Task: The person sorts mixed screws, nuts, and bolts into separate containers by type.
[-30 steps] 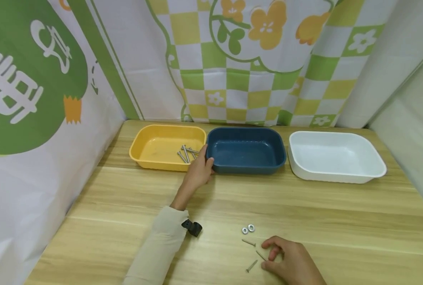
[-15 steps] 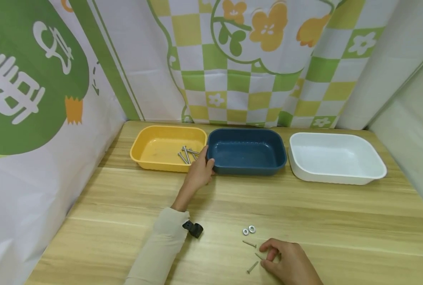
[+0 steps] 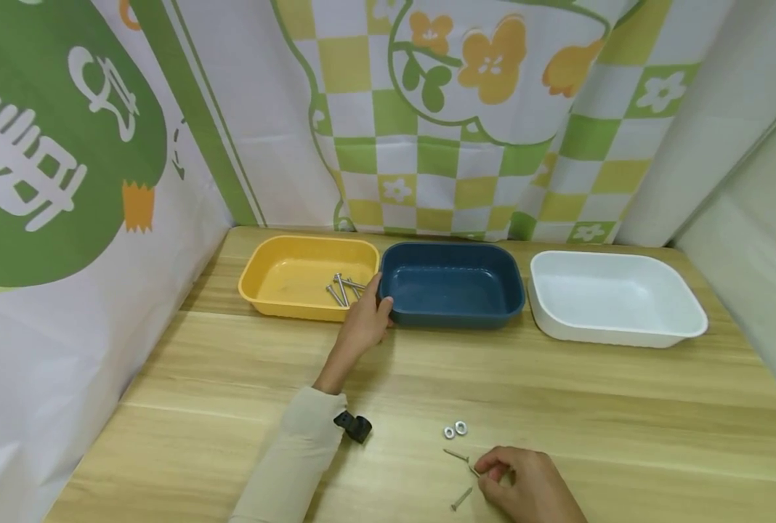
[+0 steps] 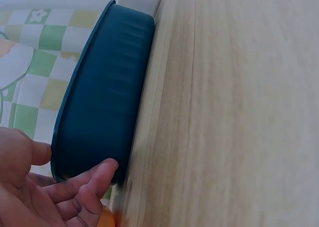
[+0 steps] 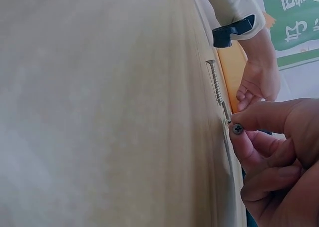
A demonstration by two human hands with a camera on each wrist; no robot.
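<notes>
In the head view my left hand (image 3: 366, 319) holds the left front corner of the dark blue tray (image 3: 453, 319), its fingers between that tray and the yellow one. The left wrist view shows thumb and fingertips against the tray wall (image 4: 102, 97). Low on the table, my right hand (image 3: 530, 485) pinches a small screw (image 3: 474, 471) between thumb and index finger. Its cross-slot head (image 5: 238, 129) shows in the right wrist view. Close by lie a second screw (image 3: 455, 455), a third screw (image 3: 462, 499) and two nuts (image 3: 461, 428).
The yellow tray (image 3: 296, 313) holds several long bolts (image 3: 341, 289). A white tray (image 3: 604, 336) stands at the right. All three trays line the back of the wooden table (image 3: 244, 385), before a patterned cloth (image 3: 437, 156).
My right thumb and index finger have come together on the screw, and the hand has moved slightly left. My left hand stays at the blue tray. The head view has tilted up a little.
</notes>
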